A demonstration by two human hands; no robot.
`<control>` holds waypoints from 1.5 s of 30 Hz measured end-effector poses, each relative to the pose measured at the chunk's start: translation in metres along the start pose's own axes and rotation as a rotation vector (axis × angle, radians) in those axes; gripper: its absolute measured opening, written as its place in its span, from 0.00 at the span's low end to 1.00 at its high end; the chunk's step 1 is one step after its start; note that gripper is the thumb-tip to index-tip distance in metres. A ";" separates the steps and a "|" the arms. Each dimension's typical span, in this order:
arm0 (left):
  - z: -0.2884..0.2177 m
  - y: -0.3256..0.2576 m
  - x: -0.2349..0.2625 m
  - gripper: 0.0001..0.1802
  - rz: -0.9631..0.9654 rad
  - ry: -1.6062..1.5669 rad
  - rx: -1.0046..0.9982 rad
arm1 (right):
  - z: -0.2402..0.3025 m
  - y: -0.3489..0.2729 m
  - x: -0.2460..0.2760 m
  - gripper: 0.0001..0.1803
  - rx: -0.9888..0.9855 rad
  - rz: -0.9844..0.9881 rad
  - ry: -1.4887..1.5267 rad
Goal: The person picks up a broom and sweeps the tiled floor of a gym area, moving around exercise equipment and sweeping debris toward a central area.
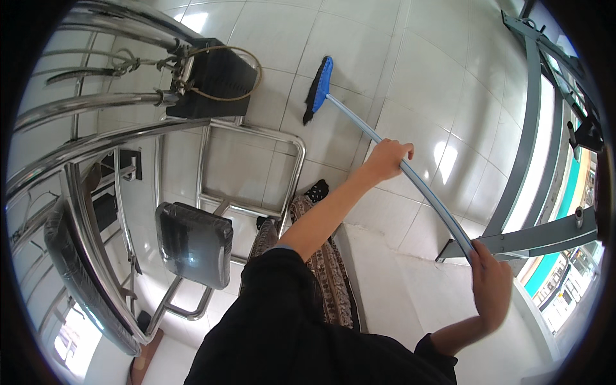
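Observation:
A broom [425, 187] with a long grey-blue handle slants across the view. Its blue head with black bristles [319, 90] rests on the pale tiled floor, out ahead of me. Partway down the handle, my left hand [388, 159] is wrapped around it. Closer to the handle's upper end, my right hand [493, 285] is closed on it too; that end is hidden by the hand.
Steel-tube gym equipment with a plastic-covered black seat [194, 244] stands at left, next to a black box-shaped block [215, 80] with a looped cable. A grey metal frame [526, 128] rises at right. A white ledge [410, 289] lies beside my legs.

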State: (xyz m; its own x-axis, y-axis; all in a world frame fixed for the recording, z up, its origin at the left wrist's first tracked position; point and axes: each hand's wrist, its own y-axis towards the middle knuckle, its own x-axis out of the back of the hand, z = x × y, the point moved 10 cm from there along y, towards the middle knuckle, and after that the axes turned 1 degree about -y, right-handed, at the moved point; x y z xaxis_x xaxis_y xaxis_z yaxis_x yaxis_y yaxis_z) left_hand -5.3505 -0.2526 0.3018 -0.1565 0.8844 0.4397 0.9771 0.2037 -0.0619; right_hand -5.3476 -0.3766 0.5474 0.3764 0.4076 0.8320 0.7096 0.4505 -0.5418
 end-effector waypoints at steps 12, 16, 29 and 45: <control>0.100 -0.067 -0.011 0.08 -0.067 0.127 0.128 | 0.016 0.050 -0.079 0.14 0.155 0.215 -0.010; 0.031 -0.001 -0.046 0.08 -0.132 -0.026 0.019 | -0.015 0.040 -0.007 0.12 0.077 0.041 -0.232; -0.108 -0.028 -0.050 0.13 -0.502 -0.360 0.083 | -0.078 -0.033 0.084 0.14 0.089 -0.035 -0.133; 0.007 0.058 0.009 0.12 -0.615 -0.179 0.097 | 0.030 0.049 0.063 0.13 0.185 -0.398 -0.607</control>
State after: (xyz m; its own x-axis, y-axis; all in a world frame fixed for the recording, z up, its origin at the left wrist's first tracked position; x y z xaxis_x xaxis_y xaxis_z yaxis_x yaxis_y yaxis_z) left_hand -5.2964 -0.2298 0.2955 -0.7132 0.6489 0.2651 0.6852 0.7250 0.0689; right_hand -5.3074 -0.3049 0.5700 -0.3208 0.5287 0.7859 0.5918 0.7597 -0.2695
